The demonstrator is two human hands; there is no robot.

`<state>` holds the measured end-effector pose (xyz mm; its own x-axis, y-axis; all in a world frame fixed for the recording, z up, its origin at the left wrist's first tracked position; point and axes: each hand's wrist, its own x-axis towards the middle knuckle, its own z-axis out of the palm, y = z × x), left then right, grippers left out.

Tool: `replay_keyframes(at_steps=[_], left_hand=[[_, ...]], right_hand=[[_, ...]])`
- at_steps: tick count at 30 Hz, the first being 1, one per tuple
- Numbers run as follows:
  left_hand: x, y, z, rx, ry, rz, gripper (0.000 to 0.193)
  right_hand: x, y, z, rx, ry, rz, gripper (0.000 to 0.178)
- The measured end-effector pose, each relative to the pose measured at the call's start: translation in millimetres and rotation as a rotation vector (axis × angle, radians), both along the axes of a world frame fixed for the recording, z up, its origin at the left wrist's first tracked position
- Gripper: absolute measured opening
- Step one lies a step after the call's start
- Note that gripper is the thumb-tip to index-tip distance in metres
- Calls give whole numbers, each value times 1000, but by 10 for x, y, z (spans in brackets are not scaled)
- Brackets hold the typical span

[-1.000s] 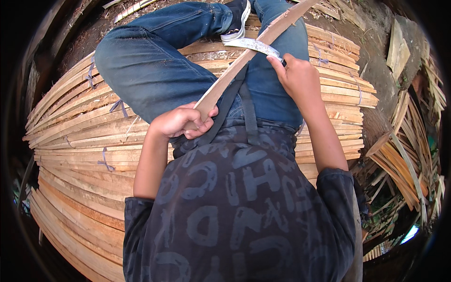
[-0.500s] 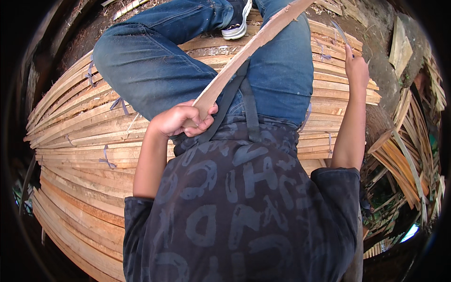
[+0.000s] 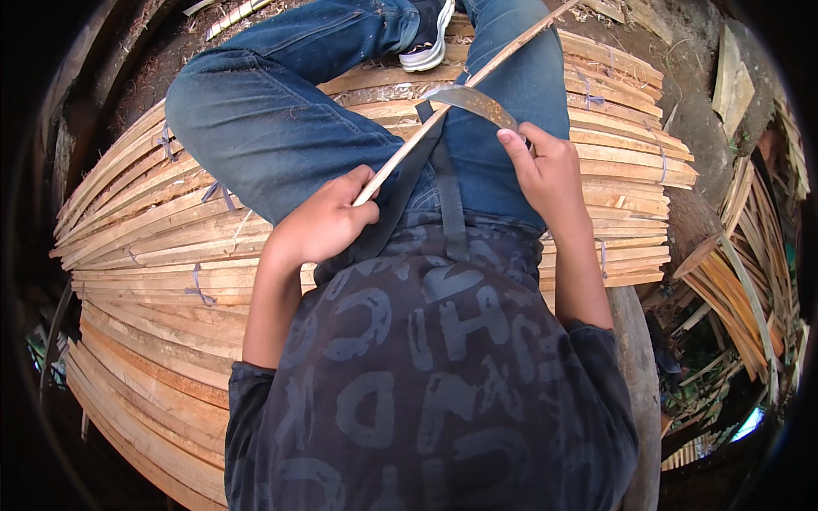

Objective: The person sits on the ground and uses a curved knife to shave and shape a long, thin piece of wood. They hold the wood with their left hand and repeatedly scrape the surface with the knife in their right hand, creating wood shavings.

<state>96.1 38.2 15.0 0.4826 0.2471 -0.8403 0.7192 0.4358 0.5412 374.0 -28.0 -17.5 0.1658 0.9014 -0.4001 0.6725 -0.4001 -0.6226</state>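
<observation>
My left hand (image 3: 326, 215) is closed around the near end of a thin wooden slat (image 3: 404, 155). From there the slat slants up and to the right across my lap, its narrow edge toward me. In my right hand (image 3: 550, 173) is a curved knife (image 3: 479, 104), like a small sickle, the thumb near the base of its blade. The blade crosses the slat about midway and appears to touch it. The knife's handle is hidden inside my fingers.
Bundles of long wooden slats (image 3: 153, 294), tied with purple strips (image 3: 198, 285), lie beneath and around my legs. Shavings are scattered by the shoe (image 3: 423, 53). A cut log (image 3: 697, 255) and a heap of thin slats (image 3: 737, 307) are at the right.
My right hand has brought the knife in from the far right to the slat. My left hand has turned the slat from its broad face onto its edge.
</observation>
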Motion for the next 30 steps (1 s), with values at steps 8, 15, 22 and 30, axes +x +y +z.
replay_keyframes(at_steps=[8, 15, 22, 30], left_hand=[[61, -97, -5, -129, -26, 58, 26], [11, -168, -73, -167, -81, 151, 17], [0, -179, -87, -153, -105, 149, 18], [-2, -139, -66, -116, -79, 60, 26]], right_hand=[[-424, -49, 206, -131, 52, 107, 52], [-287, -9, 186, -173, -80, 115, 58], [-227, 29, 172, -183, -153, 145, 58], [-140, 14, 90, -195, -247, 117, 61]])
